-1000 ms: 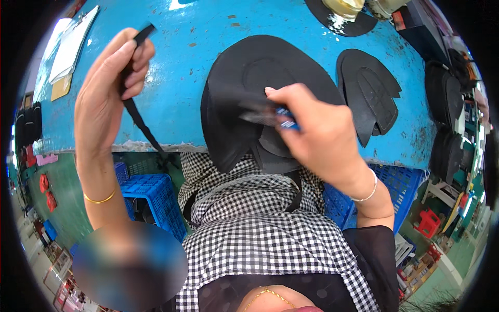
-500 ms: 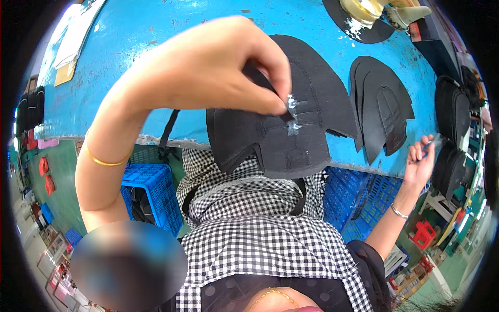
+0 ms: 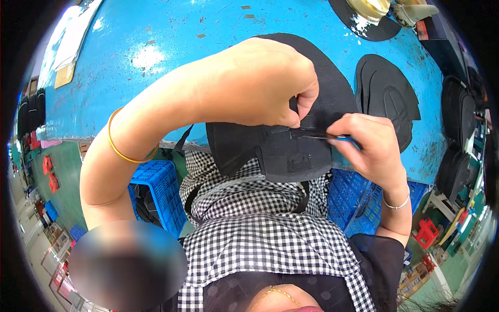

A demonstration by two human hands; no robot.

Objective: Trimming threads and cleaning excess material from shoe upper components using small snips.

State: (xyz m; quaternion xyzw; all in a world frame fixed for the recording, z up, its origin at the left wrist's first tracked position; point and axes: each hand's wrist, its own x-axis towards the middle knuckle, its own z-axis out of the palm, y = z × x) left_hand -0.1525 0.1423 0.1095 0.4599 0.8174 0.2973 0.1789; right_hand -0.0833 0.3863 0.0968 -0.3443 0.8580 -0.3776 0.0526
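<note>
A large black rounded panel (image 3: 291, 161) with notched lower edges lies at the table's near edge, partly overhanging it. My left hand (image 3: 260, 86) reaches over it, thumb and forefinger pinched at the panel's middle; a bit of black strap (image 3: 293, 106) shows in that grip. A loose black strap end (image 3: 184, 137) hangs out beneath my left forearm. In my right hand (image 3: 371, 148) is a thin metal tool with a blue handle (image 3: 343, 138). Its slim tip lies over the panel just below my left fingertips; its exact kind is unclear.
More black panels (image 3: 390, 99) lie stacked to the right. At the far right stands a pale tub (image 3: 369, 9) with white smears beside it. Papers (image 3: 78, 39) lie at the far left. Blue crates (image 3: 158, 182) stand below the blue table (image 3: 171, 31).
My right hand has come in from the right side with the blue-handled tool to the panel's middle. My left hand has shifted right and slightly nearer, still pinching.
</note>
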